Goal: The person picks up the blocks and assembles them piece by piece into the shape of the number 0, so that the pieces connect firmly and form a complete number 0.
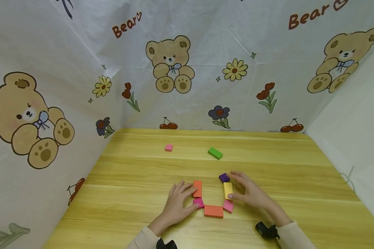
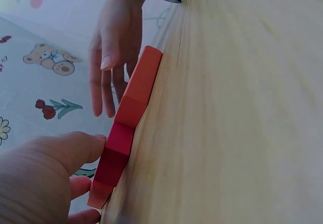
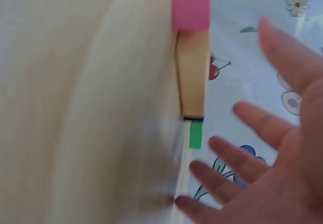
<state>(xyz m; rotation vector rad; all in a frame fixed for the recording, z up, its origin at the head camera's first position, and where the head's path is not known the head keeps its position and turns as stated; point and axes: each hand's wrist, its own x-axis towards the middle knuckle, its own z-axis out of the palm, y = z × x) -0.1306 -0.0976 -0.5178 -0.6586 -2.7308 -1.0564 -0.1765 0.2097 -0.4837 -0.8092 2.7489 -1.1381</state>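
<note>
Hiding one orange block's (image 1: 198,184) edge behind loose fingers, the left hand (image 1: 177,203) faces the right hand (image 1: 251,193), fingers spread, its yellow block (image 1: 228,188) contact unclear.

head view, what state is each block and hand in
left hand, relaxed, thumb by the magenta block
right hand, open, fingers spread
magenta block, askew
left orange block, lying down
near orange block, lying down, crosswise
near pink block, askew
yellow block, lying down
purple block, askew
green block, lying down, slanted
far pink block, apart from the rest
</note>
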